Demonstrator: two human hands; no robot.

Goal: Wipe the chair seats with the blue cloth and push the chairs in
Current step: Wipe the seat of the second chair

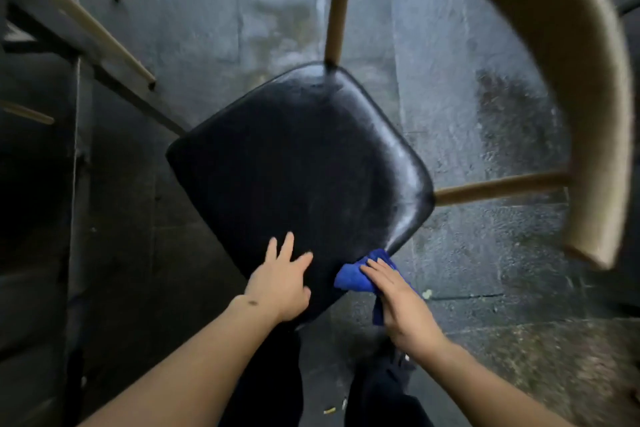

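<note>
The right hand (398, 302) presses a bunched blue cloth (356, 276) against the near edge of the black chair seat (298, 163), its fingers laid fairly straight over the fabric while a tail of cloth hangs below the palm; whether the thumb pinches it cannot be told. Just beside it, the left hand (282, 276) rests flat on the seat with fingers spread, holding nothing. The seat's curved tan backrest (568, 80) arcs at the right, above a dark stone floor (485, 135). Other chairs' pale legs (100, 35) show at upper left.
</note>
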